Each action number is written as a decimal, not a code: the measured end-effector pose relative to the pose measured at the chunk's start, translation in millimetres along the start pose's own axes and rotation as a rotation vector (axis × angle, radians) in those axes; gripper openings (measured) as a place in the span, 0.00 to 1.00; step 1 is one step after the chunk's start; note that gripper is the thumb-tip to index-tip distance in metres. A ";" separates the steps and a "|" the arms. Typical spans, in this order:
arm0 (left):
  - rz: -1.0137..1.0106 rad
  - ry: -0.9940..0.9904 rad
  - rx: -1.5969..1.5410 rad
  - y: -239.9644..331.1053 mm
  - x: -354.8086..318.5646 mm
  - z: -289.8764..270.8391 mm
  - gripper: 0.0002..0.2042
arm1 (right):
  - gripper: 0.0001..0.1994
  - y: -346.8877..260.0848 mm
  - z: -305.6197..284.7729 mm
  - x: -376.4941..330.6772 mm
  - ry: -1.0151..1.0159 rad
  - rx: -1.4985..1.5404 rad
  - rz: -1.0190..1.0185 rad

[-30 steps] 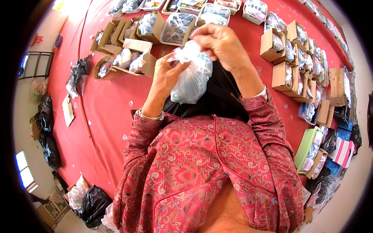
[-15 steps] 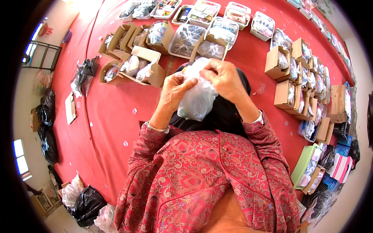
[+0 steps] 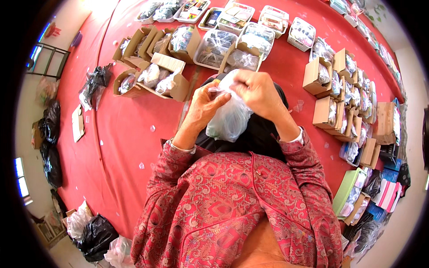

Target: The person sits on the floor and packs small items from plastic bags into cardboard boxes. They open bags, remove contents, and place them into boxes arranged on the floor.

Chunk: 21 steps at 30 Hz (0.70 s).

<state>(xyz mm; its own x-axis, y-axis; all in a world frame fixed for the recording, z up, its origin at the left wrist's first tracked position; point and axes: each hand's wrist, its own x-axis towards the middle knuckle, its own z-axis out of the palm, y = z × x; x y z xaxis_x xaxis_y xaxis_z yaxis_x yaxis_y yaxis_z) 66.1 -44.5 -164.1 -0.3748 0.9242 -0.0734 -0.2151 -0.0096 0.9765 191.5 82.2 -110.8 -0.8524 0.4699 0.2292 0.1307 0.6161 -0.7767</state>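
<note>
Between my hands, above my dark-clad lap, hangs a filled translucent plastic bag (image 3: 229,119). What lies inside it is too blurred by the plastic to make out. My left hand (image 3: 203,105) pinches the bag's gathered neck from the left, thumb pressed against the fingers. From the right, my right hand (image 3: 259,91) is closed on the loose top of the bag, its fingers bent and partly hiding the plastic there.
Cardboard boxes (image 3: 178,87) with bagged goods stand ahead to the left. Behind them is a row of white baskets (image 3: 301,33). More boxes (image 3: 328,109) line the right side, near a green bin (image 3: 348,192). Black bags (image 3: 96,236) lie at lower left on the red floor covering (image 3: 129,178).
My right hand has closed further over the top of the bag, and the neck looks more tightly gathered. The left hand stays at the neck.
</note>
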 end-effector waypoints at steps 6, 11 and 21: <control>0.003 -0.017 -0.123 -2.1 0.7 -3.6 0.15 | 0.04 17.1 -2.0 8.4 0.148 0.660 0.294; -0.027 -0.029 -0.062 8.0 2.2 2.9 0.10 | 0.03 8.5 -4.9 6.9 0.122 0.810 0.262; 0.003 0.140 -0.145 -5.9 5.2 0.0 0.09 | 0.03 12.4 -12.7 -13.4 0.076 0.770 0.221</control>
<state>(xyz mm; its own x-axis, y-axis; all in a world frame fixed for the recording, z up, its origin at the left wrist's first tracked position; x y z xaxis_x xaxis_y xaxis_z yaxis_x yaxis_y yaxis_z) 65.5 -39.6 -170.2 -0.4950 0.8622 -0.1081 -0.3374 -0.0761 0.9383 211.1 91.6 -116.1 -0.8071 0.5891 0.0408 -0.1170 -0.0918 -0.9889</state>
